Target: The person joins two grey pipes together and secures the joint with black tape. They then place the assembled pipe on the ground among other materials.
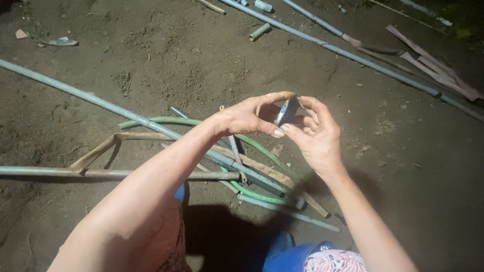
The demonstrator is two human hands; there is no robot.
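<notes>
We see 2 bare hands meeting above the dirt ground (143, 47), both closed on 1 small dark roll (287, 111) that looks like tape. The left hand (250, 116) pinches it from the left, thumb below and forefinger arched over the top; the right hand (317, 135) cups it from the right with its fingertips against the rim. The roll hangs in the air, clear of the ground. Just beneath the hands lies 1 green hose (254, 194), looping under 1 long grey pipe (78, 95) that runs in from the ground's left edge. Near the top edge, 2 more grey pipes (301, 33) run slantwise toward the right edge, with 3 short pipe pieces (259, 31) scattered between them.
</notes>
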